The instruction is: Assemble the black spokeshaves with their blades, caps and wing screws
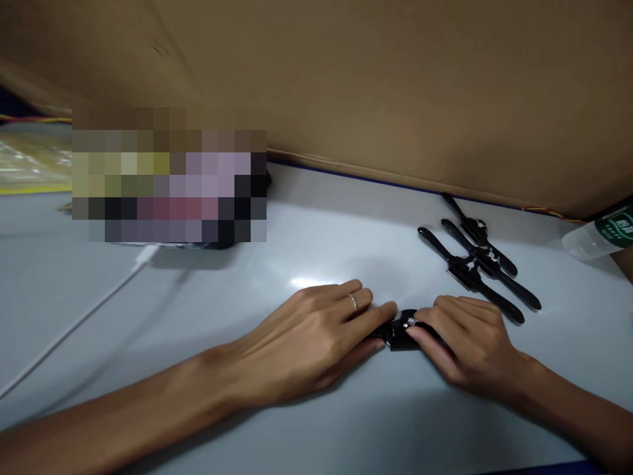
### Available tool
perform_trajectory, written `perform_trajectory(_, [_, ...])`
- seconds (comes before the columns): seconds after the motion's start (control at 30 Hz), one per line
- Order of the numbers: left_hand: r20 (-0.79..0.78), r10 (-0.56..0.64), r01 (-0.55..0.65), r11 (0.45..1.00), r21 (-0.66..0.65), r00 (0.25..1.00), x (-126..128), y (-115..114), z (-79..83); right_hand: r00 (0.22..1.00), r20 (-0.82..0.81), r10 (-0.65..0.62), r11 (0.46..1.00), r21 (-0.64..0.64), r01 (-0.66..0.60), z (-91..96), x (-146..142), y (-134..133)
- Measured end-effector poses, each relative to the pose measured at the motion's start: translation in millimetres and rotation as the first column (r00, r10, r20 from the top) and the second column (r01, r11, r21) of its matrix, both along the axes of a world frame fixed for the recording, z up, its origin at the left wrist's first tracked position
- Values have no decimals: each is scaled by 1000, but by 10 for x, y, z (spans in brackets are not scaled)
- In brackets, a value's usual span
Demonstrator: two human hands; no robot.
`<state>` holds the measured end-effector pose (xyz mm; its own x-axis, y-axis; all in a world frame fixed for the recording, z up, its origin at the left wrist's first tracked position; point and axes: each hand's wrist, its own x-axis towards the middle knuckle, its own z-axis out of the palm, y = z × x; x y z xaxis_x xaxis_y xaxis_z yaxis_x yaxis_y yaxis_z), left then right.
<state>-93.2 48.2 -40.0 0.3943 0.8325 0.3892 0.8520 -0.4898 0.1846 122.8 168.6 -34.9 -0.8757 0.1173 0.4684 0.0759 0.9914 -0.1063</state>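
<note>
My left hand and my right hand meet over a small black part with a shiny metal bit on the white table. Both hands have their fingers closed on it, the left from the left end, the right from the right end. Most of the part is hidden under the fingers. My left hand wears a ring. Just beyond my right hand lie three black long-armed parts, side by side and slanted.
A big brown cardboard sheet stands along the back of the table. A white cable runs across the left side. A clear plastic bottle with a green label lies at the far right. A blurred-out object sits at the back left.
</note>
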Motion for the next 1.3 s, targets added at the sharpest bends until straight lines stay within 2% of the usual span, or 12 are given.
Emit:
perform_trajectory(0.2, [37,68,-68,998,-18,997,-33,15,-20,1000,-1,0,999,-53,0,-6,22,63])
perform_trajectory(0.43, [62,101,-99,994,-37,993,-47,10,-22,1000,3,25,999,-36,-25,30,30,49])
perform_trajectory(0.6, [57,148,-146,989,-23,987,-73,1,-51,984,81,157,983,-104,-148,81,66,-9])
perform_trajectory(0.73, [101,183,-183,983,-3,978,-88,-1,-65,971,137,198,979,-69,-190,67,94,-57])
perform_trajectory(0.87, [114,173,-176,984,11,978,-84,-1,-40,971,165,176,983,-83,-164,40,97,-36])
perform_trajectory(1.13, [65,88,-86,996,-27,994,-102,6,-55,970,190,149,989,-9,-150,5,115,28])
perform_trajectory(1.3, [60,83,-82,996,-28,995,-110,25,-60,968,204,146,989,4,-150,-7,126,33])
